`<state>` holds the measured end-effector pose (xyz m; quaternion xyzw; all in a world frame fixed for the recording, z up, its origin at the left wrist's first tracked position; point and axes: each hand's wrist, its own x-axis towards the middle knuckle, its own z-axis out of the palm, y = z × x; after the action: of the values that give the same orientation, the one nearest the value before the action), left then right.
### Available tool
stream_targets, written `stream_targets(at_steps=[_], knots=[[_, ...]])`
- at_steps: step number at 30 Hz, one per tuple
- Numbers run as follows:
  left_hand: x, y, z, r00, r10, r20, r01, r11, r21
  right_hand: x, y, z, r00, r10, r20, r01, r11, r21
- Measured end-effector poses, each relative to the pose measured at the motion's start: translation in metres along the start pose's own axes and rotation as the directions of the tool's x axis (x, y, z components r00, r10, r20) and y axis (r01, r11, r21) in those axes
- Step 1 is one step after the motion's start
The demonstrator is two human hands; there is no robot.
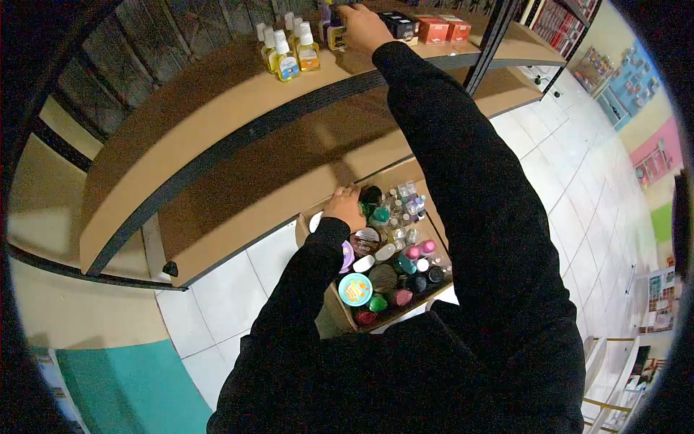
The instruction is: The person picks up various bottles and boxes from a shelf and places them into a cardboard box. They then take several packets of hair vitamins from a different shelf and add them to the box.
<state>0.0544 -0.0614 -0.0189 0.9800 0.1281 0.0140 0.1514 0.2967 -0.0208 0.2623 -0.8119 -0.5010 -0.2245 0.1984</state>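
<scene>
My right hand (365,27) reaches to the upper shelf, fingers bent around the top of a small yellowish bottle (336,37) with a dark cap. Left of it stand several pump bottles (286,64) of yellow liquid with white tops. Lower down, my left hand (345,208) is at the far left side of a cardboard box (335,307), its fingers curled beside a dark round container (371,195); what they grip is hidden. Packed in the box are a turquoise-lidded tub (355,289), clear small bottles (406,202) and pink-capped bottles (413,252).
The brown upper shelf (181,119) has a black front edge. Black boxes (400,27) and orange boxes (434,30) stand on it to the right. A lower shelf (238,199) runs behind the cardboard box. A black post (488,47) rises right of my right arm.
</scene>
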Motion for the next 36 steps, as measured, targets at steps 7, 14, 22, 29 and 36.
stream_targets(at_steps=[7, 14, 22, 29, 36], knots=[[-0.004, 0.009, -0.021, 0.992, -0.038, 0.117, 0.049, 0.995, -0.09, -0.018, -0.007, -0.011, 0.967, -0.005, -0.256, 0.054, 0.982, 0.183], [-0.008, 0.014, -0.031, 0.991, -0.049, 0.127, 0.06, 0.994, -0.088, -0.084, 0.011, -0.068, 0.943, 0.051, -0.328, 0.072, 0.934, 0.351], [-0.002, 0.011, -0.02, 0.994, -0.06, 0.095, 0.061, 0.998, -0.003, -0.235, 0.119, -0.053, 0.946, 0.307, 0.108, -0.318, 0.943, 0.102], [-0.003, 0.014, -0.024, 0.993, -0.052, 0.101, 0.056, 0.998, -0.04, -0.386, 0.145, 0.088, 0.773, 0.522, 0.36, -0.499, 0.851, -0.162], [-0.003, 0.016, -0.027, 0.993, -0.07, 0.09, 0.075, 0.996, -0.048, -0.455, 0.132, 0.147, 0.666, 0.682, 0.302, -0.681, 0.721, -0.127]])
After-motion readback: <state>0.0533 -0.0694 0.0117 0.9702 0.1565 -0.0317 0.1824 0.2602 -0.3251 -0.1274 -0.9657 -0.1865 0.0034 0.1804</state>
